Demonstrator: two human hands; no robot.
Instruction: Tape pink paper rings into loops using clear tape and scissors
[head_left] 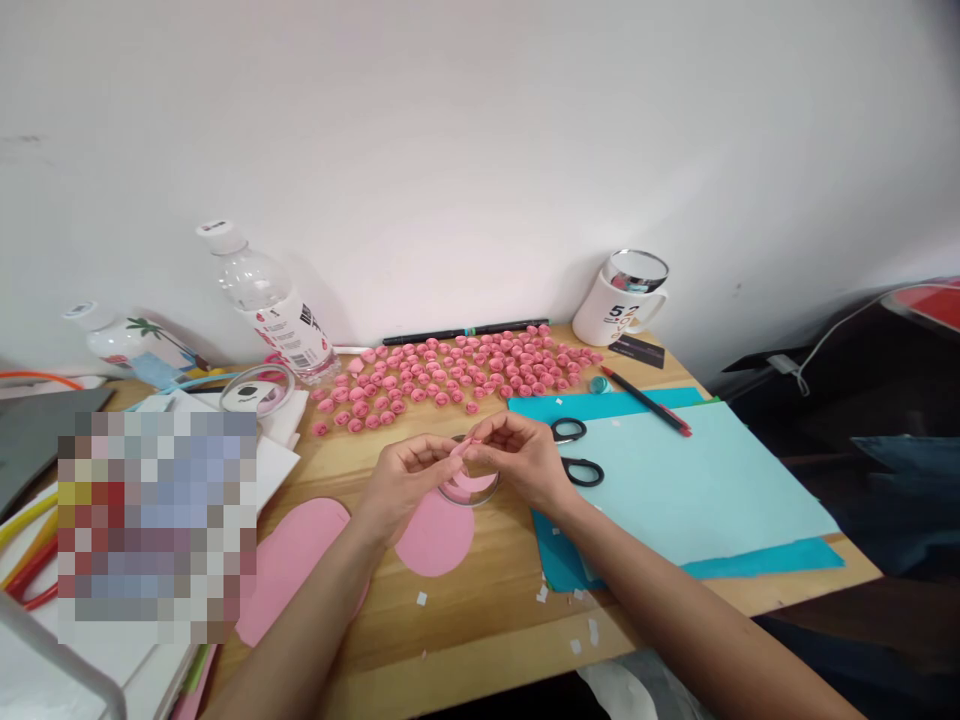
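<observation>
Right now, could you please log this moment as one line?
left hand: pinching pink paper strip | right hand: pinching same strip | nearby: pink paper roses, scissors

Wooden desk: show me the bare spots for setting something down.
Free: desk's front edge between pink cutout and teal sheet; light blue sheet right of the scissors. Crowded: paper roses at back, bottles at left.

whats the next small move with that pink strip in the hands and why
Probably roll the pink strip another turn between the fingers. The left hand and right hand both pinch it, it looks only partly curled, and finished paper roses lie clustered behind.
</observation>
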